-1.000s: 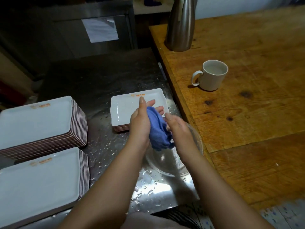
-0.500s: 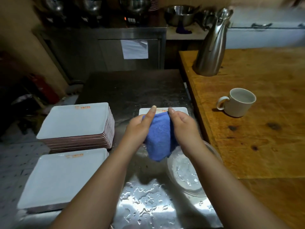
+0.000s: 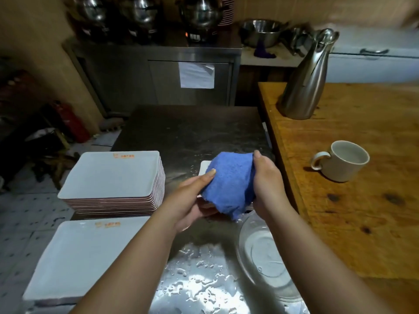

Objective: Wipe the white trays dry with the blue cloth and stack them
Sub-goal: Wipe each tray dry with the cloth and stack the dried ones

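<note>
Hands (image 3: pixel 192 200) (image 3: pixel 267 186) both gripped cloth (image 3: pixel 229 184), spread to wipe | small tray (image 3: pixel 204 166) lay behind | stacks (image 3: pixel 113 177) waited left

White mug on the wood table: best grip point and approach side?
Take the mug by its loop handle, coming from its left: the handle juts toward the steel counter with open space around it. The mug stands upright, mouth up, so a rim pinch from above also looks workable.
</note>
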